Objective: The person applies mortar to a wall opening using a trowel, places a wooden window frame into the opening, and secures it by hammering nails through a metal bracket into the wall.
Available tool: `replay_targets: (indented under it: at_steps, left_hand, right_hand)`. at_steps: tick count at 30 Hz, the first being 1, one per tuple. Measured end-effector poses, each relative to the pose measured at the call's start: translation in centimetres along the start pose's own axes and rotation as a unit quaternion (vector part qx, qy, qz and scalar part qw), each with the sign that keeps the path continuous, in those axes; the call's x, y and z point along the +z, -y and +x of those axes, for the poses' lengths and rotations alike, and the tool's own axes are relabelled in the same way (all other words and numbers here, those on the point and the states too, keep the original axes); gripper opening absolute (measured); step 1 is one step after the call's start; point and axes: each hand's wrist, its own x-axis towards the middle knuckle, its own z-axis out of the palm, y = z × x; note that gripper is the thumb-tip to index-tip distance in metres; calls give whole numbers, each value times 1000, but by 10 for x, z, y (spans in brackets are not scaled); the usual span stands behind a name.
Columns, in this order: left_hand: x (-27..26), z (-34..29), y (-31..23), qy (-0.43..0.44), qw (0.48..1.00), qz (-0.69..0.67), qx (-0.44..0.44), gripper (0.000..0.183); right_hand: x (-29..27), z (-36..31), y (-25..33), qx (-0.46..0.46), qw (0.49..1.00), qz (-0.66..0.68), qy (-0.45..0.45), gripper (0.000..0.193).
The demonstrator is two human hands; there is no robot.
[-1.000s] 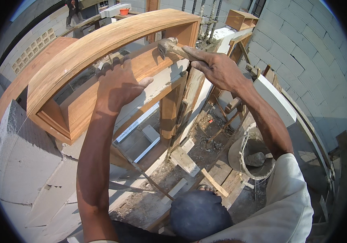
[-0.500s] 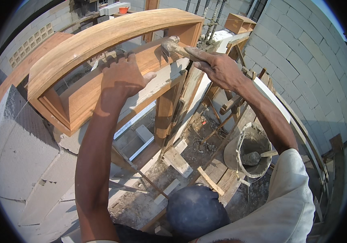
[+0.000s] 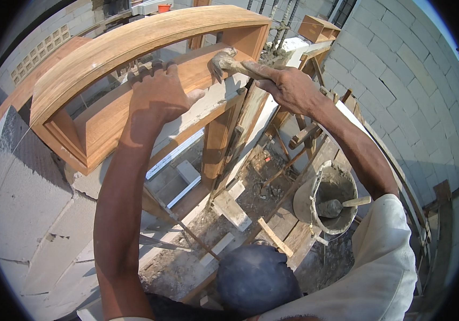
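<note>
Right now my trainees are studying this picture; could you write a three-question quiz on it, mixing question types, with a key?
1. Which hand holds the claw hammer?
2. Which tool is in the grey bucket? A) a handsaw B) a wooden-handled trowel C) a paint roller
3. True or false: the left hand is placed on the arched wooden frame.

Key: 1. The right hand. 2. B. 3. True.

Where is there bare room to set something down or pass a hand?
Bare wood shows on the lower rail between the left hand and the frame's left end; a hand might pass above it. Crowded: near the right hand and hammer, and left of the bucket, among blocks.
</note>
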Motion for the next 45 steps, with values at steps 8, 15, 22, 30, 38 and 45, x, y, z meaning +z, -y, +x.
replay_targets:
  at_steps: [8,15,22,30,38,45]
  left_hand:
    - [-7,-1,1,27,1000,-13,3,98]
    - [-4,-1,-3,-8,1000,-3,3,98]
    - [-5,-13,8,-2,1000,19,5,95]
    - [-4,-143,66,-273,946,8,172,36]
    - [-49,-205,112,-247,948,-100,-175,44]
    - [-44,-184,120,-291,945,-92,-116,48]
  right_hand:
    - [-11,3,10,7,1000,24,11,53]
    - [-3,-2,11,47,998,-3,43,60]
    - [-4,9,20,31,999,25,37,56]
    - [10,-4,24,32,994,108,-9,61]
    - [14,-3,116,-89,977,187,-55,56]
    - [17,-6,165,-131,972,184,-64,56]
